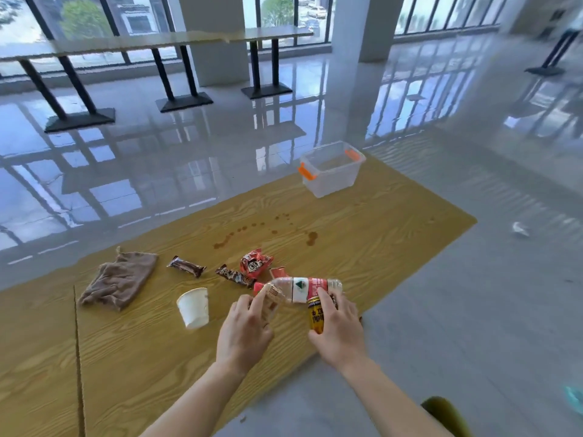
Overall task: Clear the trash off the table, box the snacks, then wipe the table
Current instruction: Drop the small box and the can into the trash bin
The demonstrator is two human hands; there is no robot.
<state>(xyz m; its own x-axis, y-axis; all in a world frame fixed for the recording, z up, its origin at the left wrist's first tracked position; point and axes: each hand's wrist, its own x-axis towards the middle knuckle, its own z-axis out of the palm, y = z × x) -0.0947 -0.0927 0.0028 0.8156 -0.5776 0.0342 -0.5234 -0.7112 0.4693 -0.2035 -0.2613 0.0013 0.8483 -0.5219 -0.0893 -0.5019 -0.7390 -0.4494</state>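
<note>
Trash and snacks lie together on a wooden table [142, 357], and the plastic bottle [301, 288] serves as marker for the rest: it lies on its side close to the table's near edge, clear-bodied with a red and white label. The left hand [244, 329] reaches to the bottle's narrow end, its fingers curled round that end in a light grip. The right hand [339, 329] sits on the near side of the bottle, thumb and fingers wrapped round a yellow can [316, 313] just in front of the bottle's label, the forefinger lying over the can's top. Left of the bottle and a little nearer the person sits a white paper cup [194, 307]. Just beyond the bottle's narrow end are a red snack packet [255, 263] and a brown chocolate bar [235, 276], with a second chocolate bar [186, 267] farther left and a crumpled brown cloth [120, 279] left of that again. Brown spill marks [268, 230] dot the wood beyond the bottle. Well beyond it, at the table's far corner, stands a clear storage box [331, 181] with orange latches, its top open.
</note>
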